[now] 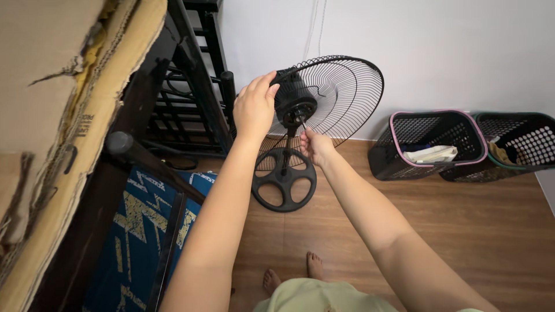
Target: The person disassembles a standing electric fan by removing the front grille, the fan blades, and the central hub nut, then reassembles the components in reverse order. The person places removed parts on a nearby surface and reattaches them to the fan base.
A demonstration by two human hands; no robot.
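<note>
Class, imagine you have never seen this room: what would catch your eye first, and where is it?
First, the black fan on the wood floor by the white wall, front off and rear wire guard bare. The left hand grips its motor housing; the right hand pinches just below the hub. Two black baskets stand at the right.

Home room, wood-look floor (pixel 462 231), laundry baskets (pixel 430 144) by white wall (pixel 451 52), dark bed frame (pixel 191 98)

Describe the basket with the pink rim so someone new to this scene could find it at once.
Look along the white wall to the right of the black fan that both hands are on. Two black mesh baskets sit side by side on the wooden floor there. The wanted basket is the one nearer the fan, pink-rimmed with pale folded material inside; its neighbour has a dark green rim.
</note>
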